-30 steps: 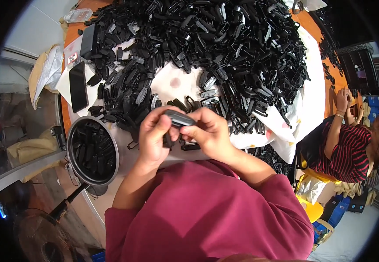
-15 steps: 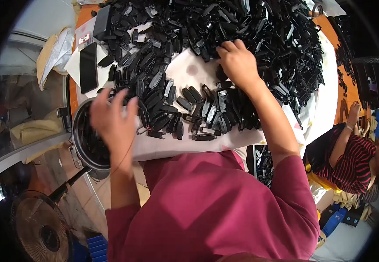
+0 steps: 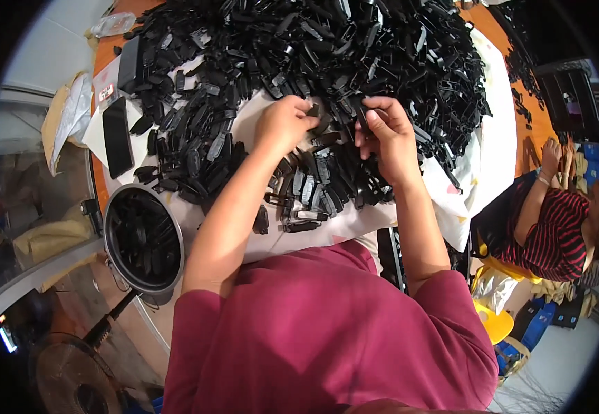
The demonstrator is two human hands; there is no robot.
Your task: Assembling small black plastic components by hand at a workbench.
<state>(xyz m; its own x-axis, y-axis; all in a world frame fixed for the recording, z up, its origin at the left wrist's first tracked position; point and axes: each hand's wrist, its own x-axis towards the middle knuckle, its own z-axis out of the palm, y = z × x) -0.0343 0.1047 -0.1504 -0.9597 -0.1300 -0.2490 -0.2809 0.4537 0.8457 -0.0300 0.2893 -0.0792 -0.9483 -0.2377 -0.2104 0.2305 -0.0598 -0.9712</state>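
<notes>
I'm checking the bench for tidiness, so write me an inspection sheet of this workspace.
Surface: white cloth over an orange-brown table.
Job's things: black plastic parts heaped at the back and in nearer groups; more in a round pan at left.
Clutter: dark phone, clear plastic container, dark box.
Grips: left hand has its fingertips at a dark part, hold unclear; right hand holds a dark part.
Cables: none certain.
Surroundings: fan at lower left; co-worker in a striped top and a yellow object at right.
</notes>
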